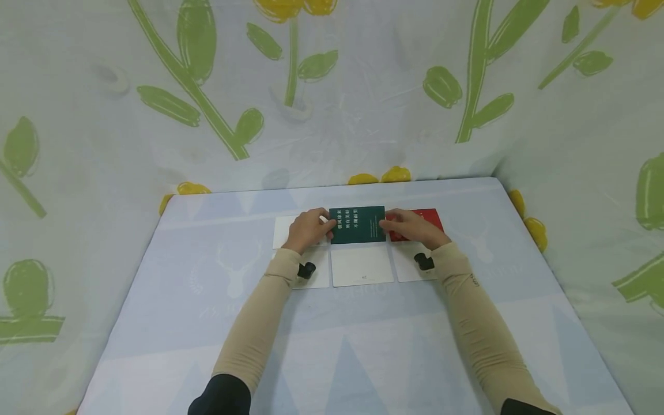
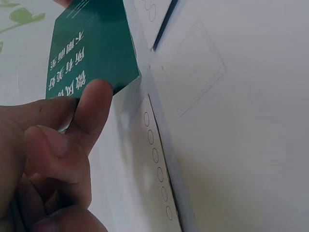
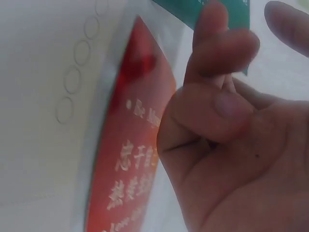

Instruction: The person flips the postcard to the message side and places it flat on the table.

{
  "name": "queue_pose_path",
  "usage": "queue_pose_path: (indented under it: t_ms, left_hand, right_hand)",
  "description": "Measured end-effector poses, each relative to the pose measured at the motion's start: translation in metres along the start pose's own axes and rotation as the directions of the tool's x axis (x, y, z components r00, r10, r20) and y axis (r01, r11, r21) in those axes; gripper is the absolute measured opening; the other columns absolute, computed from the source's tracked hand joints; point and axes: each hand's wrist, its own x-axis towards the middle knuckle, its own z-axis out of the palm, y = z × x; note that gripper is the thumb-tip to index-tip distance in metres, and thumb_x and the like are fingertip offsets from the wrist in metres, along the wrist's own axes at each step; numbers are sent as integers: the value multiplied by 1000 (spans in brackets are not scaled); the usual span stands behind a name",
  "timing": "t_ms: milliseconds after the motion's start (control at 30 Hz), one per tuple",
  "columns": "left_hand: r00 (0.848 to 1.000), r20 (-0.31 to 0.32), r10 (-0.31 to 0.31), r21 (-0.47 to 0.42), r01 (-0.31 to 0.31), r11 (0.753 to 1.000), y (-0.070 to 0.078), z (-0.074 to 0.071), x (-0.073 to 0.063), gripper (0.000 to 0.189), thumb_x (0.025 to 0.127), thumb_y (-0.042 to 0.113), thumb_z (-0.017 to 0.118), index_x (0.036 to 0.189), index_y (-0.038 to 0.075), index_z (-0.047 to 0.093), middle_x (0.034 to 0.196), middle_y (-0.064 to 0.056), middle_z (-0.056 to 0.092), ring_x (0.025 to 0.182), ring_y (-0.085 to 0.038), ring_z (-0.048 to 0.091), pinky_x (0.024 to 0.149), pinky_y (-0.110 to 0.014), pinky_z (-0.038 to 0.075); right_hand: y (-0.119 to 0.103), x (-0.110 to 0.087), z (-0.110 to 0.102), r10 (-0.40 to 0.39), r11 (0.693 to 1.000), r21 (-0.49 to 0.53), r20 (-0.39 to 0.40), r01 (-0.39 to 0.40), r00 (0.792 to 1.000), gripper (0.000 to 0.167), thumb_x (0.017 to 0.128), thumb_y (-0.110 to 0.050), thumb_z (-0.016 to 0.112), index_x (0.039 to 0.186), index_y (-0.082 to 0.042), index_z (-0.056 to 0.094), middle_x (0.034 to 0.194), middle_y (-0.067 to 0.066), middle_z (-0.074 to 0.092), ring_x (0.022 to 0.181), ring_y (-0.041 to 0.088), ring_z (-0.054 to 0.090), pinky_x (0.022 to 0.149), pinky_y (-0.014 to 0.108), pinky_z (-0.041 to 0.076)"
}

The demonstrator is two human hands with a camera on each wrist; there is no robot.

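Observation:
A dark green card [image 1: 358, 230] printed with white characters is held between the two hands at the back middle of the table. My left hand [image 1: 306, 229] pinches its left edge; in the left wrist view the green card [image 2: 106, 43] tilts up, its near corner beside the fingertips. On the opposite edge my right hand [image 1: 417, 227] pinches with thumb and fingers. Beneath that hand lies a red card [image 1: 429, 218] with pale lettering, partly covered. A white card [image 1: 282, 231] lies under the left hand, also partly hidden.
In front of the green card is a row of white cards, with a middle one [image 1: 363, 268], a left one [image 1: 320, 271] and a right one [image 1: 407, 268] partly behind the wrists. The pale blue table [image 1: 207, 323] has a patterned curtain [image 1: 373, 115] behind it.

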Motion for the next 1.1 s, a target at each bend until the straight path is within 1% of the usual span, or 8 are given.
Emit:
queue_pose_path:
  t_ms: [100, 200, 300, 467, 600, 700, 800, 1100]
  left_hand:
    - [1000, 5, 3, -18, -3, 1000, -1, -1, -2, 29, 100, 36, 62, 119, 13, 65, 70, 10, 70, 61, -16, 63, 60, -32, 46]
    - [1000, 14, 12, -46, -11, 999, 0, -3, -5, 30, 101, 36, 61, 120, 13, 65, 72, 9, 71, 58, -17, 61, 58, -31, 45]
    - [1000, 24, 13, -91, -11, 996, 1, -6, -8, 31, 101, 38, 60, 117, 13, 67, 73, 7, 72, 57, -19, 60, 57, -32, 43]
    - [998, 59, 18, -130, -10, 991, 0, -9, -10, 44, 101, 53, 54, 111, 13, 71, 75, 5, 73, 58, -20, 60, 61, -34, 43]
    - [997, 75, 29, -140, -18, 990, 0, -10, -12, 57, 99, 65, 49, 107, 13, 73, 75, 5, 73, 60, -21, 63, 65, -36, 44]
    - [997, 68, 36, -139, -26, 990, 2, -11, -13, 63, 97, 70, 46, 104, 14, 74, 76, 5, 73, 61, -21, 64, 67, -37, 45]
    - [997, 64, 43, -128, -34, 991, 4, -11, -15, 64, 96, 72, 45, 101, 15, 73, 77, 4, 74, 62, -21, 64, 66, -37, 45]
    - [996, 53, 71, -82, -66, 994, 6, -12, -20, 64, 97, 72, 42, 100, 17, 73, 84, 2, 75, 65, -20, 63, 65, -35, 45]
  right_hand:
    - [1, 0, 2, -8, 1000, 11, 10, 8, 1000, 70, 98, -48, 63, 152, -9, 42, 130, 13, 62, 118, 32, 52, 102, 49, 45]
    - [2, -1, 3, -26, 1000, 1, 2, 26, 1000, 66, 99, -47, 62, 149, -8, 44, 127, 12, 66, 114, 31, 54, 98, 46, 47]
    - [-1, -4, 3, -40, 999, 3, -6, 40, 999, 60, 99, -45, 62, 144, -8, 47, 124, 12, 67, 113, 31, 55, 96, 45, 48]
    - [-7, -10, 4, -55, 998, -12, -15, 54, 998, 54, 100, -45, 62, 138, -8, 51, 123, 12, 67, 115, 31, 55, 96, 45, 48]
    - [-8, -13, 5, -64, 998, -30, -25, 63, 998, 49, 100, -48, 61, 128, -9, 55, 120, 12, 67, 114, 31, 55, 94, 45, 48]
    - [-9, -15, 4, -80, 996, -42, -35, 79, 996, 50, 99, -52, 58, 123, -8, 57, 117, 12, 68, 112, 30, 55, 92, 45, 48]
    - [-9, -18, 5, -83, 995, -56, -45, 80, 996, 54, 99, -58, 55, 120, -8, 58, 116, 12, 69, 111, 30, 55, 91, 44, 47]
    - [-7, -22, 6, -71, 996, -50, -65, 68, 995, 66, 97, -69, 48, 124, -10, 60, 117, 11, 68, 111, 30, 54, 95, 47, 46]
